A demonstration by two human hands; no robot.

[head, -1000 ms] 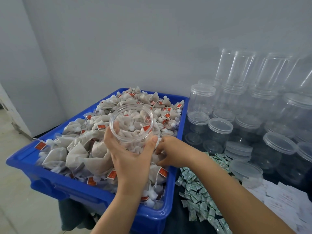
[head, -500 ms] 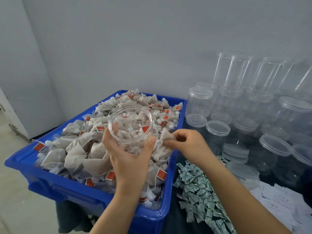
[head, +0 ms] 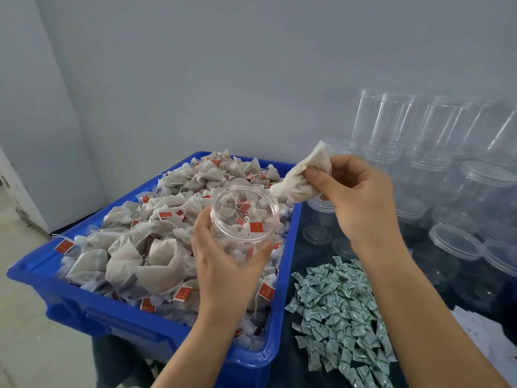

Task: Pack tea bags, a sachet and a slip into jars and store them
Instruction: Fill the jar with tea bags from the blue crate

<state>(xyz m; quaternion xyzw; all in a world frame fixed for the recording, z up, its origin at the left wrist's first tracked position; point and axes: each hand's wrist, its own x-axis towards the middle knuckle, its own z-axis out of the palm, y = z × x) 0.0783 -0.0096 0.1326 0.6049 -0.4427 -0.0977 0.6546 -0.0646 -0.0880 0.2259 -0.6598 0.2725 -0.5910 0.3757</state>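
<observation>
My left hand [head: 226, 264] grips a clear plastic jar [head: 244, 217], tilted with its mouth toward me, above the blue crate [head: 134, 323]. Several tea bags with red tags lie inside the jar. My right hand [head: 361, 197] pinches a grey tea bag [head: 303, 177] between thumb and fingers, just above and right of the jar's mouth. The crate is heaped with tea bags [head: 140, 247]. Green-and-white sachets [head: 341, 309] lie in a pile on the dark table to the right. White paper slips [head: 486, 331] show at the right edge.
Many empty clear jars [head: 436, 152], some stacked and some capped with clear lids [head: 453, 242], crowd the table's back right. A grey wall stands behind. The floor lies to the left, below the crate's edge.
My right hand has lifted a tea bag out of the crate, up and to the right, to above the jar's mouth. The jar has stayed in my left hand.
</observation>
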